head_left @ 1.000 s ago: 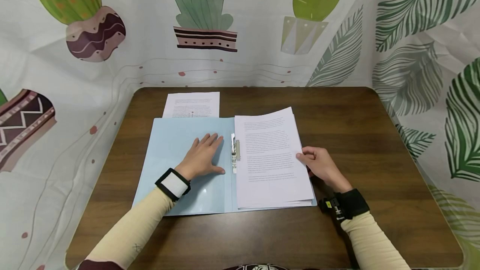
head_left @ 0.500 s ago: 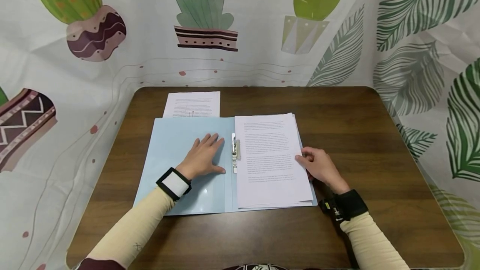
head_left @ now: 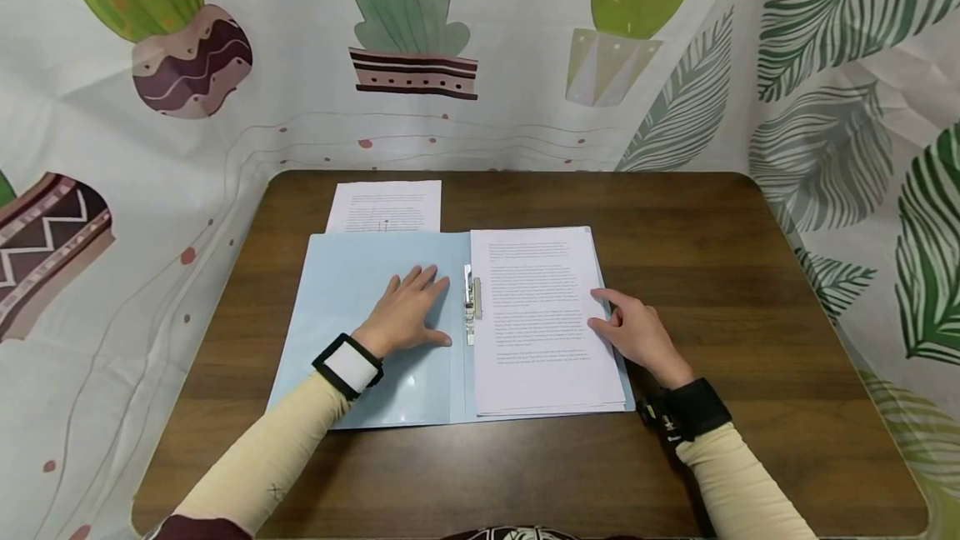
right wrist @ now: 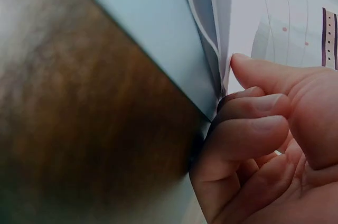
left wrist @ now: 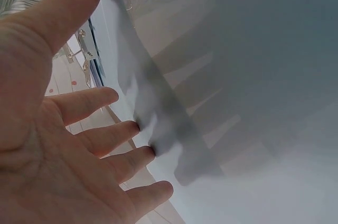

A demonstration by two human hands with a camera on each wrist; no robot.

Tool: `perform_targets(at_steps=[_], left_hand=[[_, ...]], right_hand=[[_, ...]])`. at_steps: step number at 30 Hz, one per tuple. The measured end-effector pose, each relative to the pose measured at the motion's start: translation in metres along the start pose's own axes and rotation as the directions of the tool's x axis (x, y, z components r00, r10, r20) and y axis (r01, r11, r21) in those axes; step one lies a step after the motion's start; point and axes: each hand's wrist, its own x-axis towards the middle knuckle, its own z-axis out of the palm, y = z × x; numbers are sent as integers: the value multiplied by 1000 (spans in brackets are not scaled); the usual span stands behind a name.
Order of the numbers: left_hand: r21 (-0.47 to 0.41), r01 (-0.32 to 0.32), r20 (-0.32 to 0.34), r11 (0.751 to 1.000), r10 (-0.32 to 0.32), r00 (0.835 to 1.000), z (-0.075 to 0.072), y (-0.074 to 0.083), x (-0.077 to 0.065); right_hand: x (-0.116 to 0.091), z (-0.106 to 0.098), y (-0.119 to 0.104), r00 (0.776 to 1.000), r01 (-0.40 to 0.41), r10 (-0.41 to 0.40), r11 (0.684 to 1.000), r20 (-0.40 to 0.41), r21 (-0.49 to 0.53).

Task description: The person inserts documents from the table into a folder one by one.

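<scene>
A light blue folder (head_left: 360, 257) lies spread flat, with a metal clip (head_left: 472, 307) near its spine. A stack of printed paper (head_left: 532, 373) covers its right half. My left hand (head_left: 401, 315) rests on the left cover, fingers spread and thumb toward the spine; the left wrist view shows its palm beside the pale cover. At the stack's right edge is my right hand (head_left: 637, 332), with thumb and index finger spread apart over the top sheet's margin. Its other fingers (right wrist: 259, 123) are bent beside the paper edges in the right wrist view.
Another printed sheet (head_left: 386, 205) sticks out from behind the folder's top left edge. Beneath everything is a dark brown wooden table (head_left: 690, 232). A white cloth with cactus and leaf prints (head_left: 510, 132) hangs along the table's back and sides.
The top sheets' raised upper right corner has come down, and the stack looks more even. My right thumb and index finger have moved apart. My left hand has stayed in place.
</scene>
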Motion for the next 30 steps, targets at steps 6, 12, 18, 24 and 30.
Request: perform_targets(at_steps=[6,12,18,24,30], left_hand=[[-13,-4,-6,1000,4,1000,0,-1,0],[-19,-5,1,1000,5,1000,0,-1,0],[-29,-7,5,1000,7,1000,-2,-1,0],[-49,-9,-12,999,8,1000,-2,-1,0],[-67,-8,-81,998,3,997,-4,-4,1]], right_hand=[[0,0,-1,1000,0,0,1000,-6,-21],[0,0,-2,1000,2,-2,1000,-2,-22],[-1,-1,-3,1000,-7,7,1000,1,-24],[-1,-3,-3,1000,0,0,1000,1,-13],[-2,-4,-2,998,24,-24,1000,-52,7]])
